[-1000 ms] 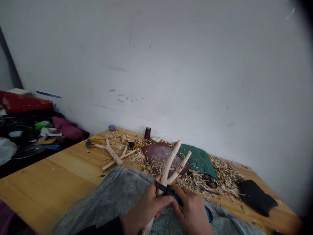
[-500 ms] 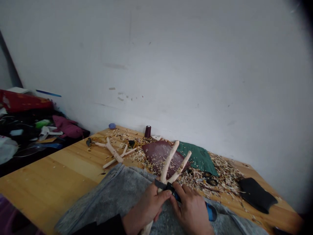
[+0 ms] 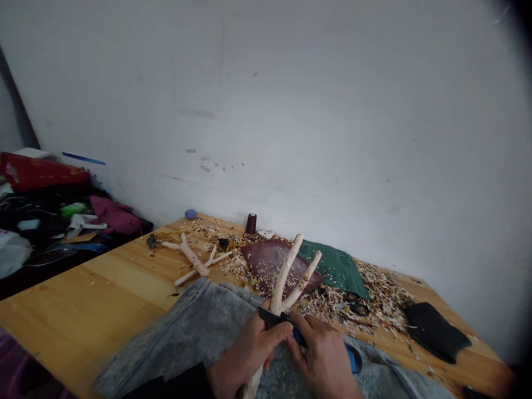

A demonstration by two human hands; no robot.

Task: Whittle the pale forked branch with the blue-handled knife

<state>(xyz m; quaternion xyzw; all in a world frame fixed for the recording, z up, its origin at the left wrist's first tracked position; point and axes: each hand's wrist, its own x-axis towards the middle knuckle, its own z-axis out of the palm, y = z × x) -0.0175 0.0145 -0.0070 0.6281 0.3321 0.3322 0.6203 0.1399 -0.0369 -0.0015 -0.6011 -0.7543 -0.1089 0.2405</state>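
1. Since the earlier frame, the pale, peeled, Y-shaped wooden stick [image 3: 284,280] has been shifted a touch leftward; it's held up over the fuzzy grey cloth [image 3: 174,343].
2. Its stem's gripped in the left hand [image 3: 249,346], fingers curled round just under the fork.
3. The blue-and-black-handled knife [image 3: 297,336] is wrapped snugly by the right hand's [image 3: 324,352] fingers, dark blade laid across the stem.
4. Behind, the flat maroon sheet [image 3: 264,260] and green sheet [image 3: 336,269] are littered with pale wood shavings [image 3: 386,299].
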